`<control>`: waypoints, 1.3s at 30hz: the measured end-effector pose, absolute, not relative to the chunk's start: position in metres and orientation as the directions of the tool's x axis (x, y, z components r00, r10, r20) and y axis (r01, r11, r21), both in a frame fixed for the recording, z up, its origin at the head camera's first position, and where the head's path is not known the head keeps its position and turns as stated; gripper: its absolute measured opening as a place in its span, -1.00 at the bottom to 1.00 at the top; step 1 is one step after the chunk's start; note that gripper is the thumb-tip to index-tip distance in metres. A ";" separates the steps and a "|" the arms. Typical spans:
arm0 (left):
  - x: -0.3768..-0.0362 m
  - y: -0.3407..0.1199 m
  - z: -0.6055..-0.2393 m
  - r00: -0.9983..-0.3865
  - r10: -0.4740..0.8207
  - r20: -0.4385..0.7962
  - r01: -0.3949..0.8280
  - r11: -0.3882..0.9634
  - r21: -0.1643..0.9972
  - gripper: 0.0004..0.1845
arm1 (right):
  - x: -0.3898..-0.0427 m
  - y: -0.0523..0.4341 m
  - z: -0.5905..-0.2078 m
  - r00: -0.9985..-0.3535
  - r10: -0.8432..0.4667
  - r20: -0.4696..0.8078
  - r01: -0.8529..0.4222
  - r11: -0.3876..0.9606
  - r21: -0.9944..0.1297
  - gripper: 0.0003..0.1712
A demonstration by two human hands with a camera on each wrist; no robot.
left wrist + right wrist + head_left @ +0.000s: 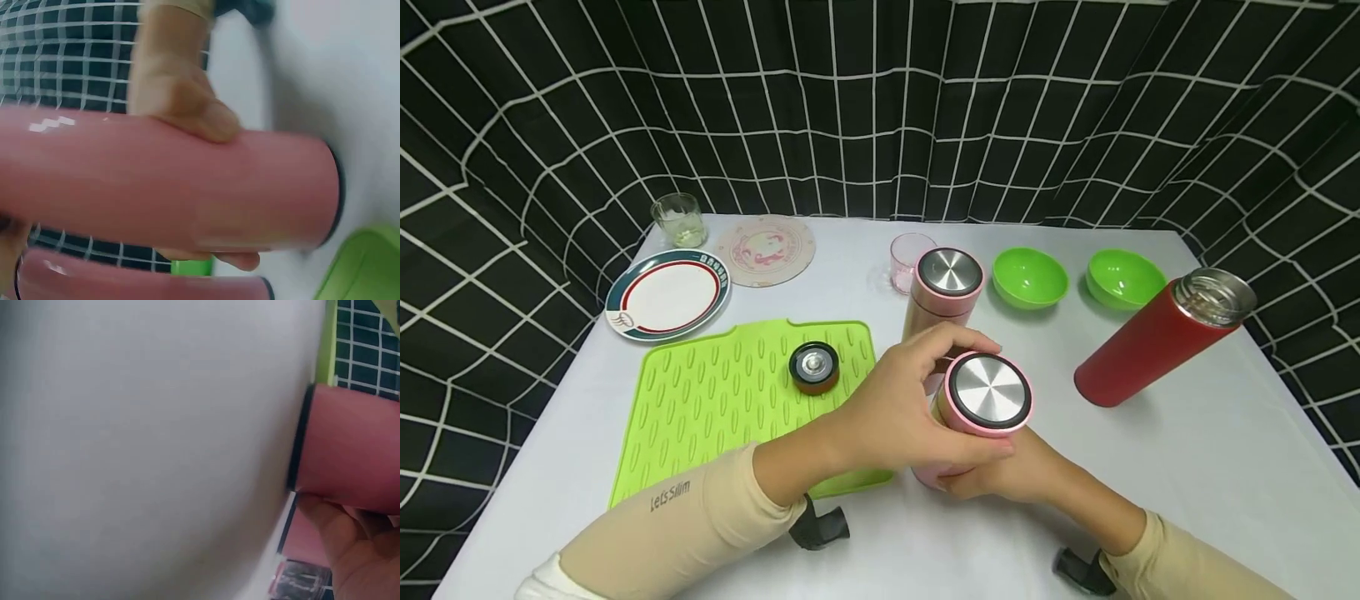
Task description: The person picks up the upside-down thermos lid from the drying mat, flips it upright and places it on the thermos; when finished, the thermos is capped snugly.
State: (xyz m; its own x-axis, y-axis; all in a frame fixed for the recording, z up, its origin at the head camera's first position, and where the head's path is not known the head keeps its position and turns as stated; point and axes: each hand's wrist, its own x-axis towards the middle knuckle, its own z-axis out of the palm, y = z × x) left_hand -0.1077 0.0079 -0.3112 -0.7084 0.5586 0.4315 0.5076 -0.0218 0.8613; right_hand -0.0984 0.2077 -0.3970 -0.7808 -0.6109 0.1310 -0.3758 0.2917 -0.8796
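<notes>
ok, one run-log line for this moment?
left hand: grips front pink thermos near top | right hand: grips its lower body | red thermos: lidless | loose lid: on green mat

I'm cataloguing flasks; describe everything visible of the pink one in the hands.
The pink flask is a glossy cylinder with a dark base edge. Its lid is on: a steel-looking disc ringed in black. It is roughly upright beside the green mat; table contact is unclear. The left hand holds its top, the right hand its lower body.
</notes>
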 end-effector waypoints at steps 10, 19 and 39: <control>-0.100 0.005 -0.307 -0.775 0.509 0.374 0.456 0.041 0.889 -0.10 | -0.101 0.208 -0.399 -0.732 -0.655 0.184 -0.473 0.296 -0.830 -0.50; -0.098 0.007 -0.308 -0.811 0.440 0.385 0.463 0.081 0.882 -0.26 | -0.102 0.209 -0.399 -0.774 -0.626 0.098 -0.390 0.349 -0.852 -0.45; -0.104 0.006 -0.313 -0.768 0.481 0.422 0.486 0.009 0.874 -0.27 | -0.104 0.210 -0.400 -0.762 -0.637 0.119 -0.436 0.368 -0.821 -0.45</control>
State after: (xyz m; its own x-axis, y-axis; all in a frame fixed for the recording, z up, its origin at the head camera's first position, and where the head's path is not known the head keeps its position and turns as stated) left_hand -0.1039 0.0060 -0.3132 -0.7685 0.4811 0.4219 0.4857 0.0093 0.8741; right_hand -0.1043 0.2098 -0.4004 -0.7619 -0.6367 0.1189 -0.4360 0.3683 -0.8211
